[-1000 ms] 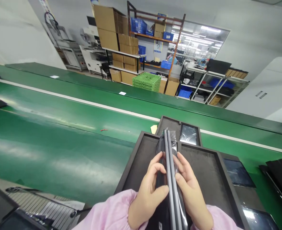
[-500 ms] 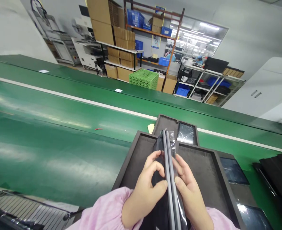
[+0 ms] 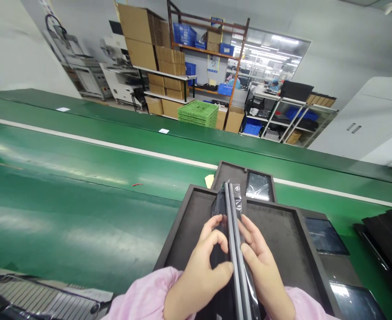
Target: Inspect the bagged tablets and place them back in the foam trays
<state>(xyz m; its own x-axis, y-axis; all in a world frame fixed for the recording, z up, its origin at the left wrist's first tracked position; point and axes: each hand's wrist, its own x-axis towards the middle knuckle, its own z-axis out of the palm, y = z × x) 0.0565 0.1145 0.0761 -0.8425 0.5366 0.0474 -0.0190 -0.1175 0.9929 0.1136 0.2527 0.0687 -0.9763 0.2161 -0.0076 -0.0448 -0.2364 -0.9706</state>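
Pair of slim panels (image 3: 232, 240) stands on edge, side by side, gray edges up, long axis running away from wearer, far end a bit L; it's over black matte tray (image 3: 279, 240), contact unclear. Crinkly clear film (image 3: 237, 195) on its R side. L hand (image 3: 200, 273) half-curled, thumb + fingertips on L face; R hand (image 3: 264, 269) part-open against R face, gripping pair btwn them. Semi-glossy green tabletop (image 3: 82, 200) around; beyond, stacked lattice crates (image 3: 198, 114), cardboard boxes (image 3: 136, 49).
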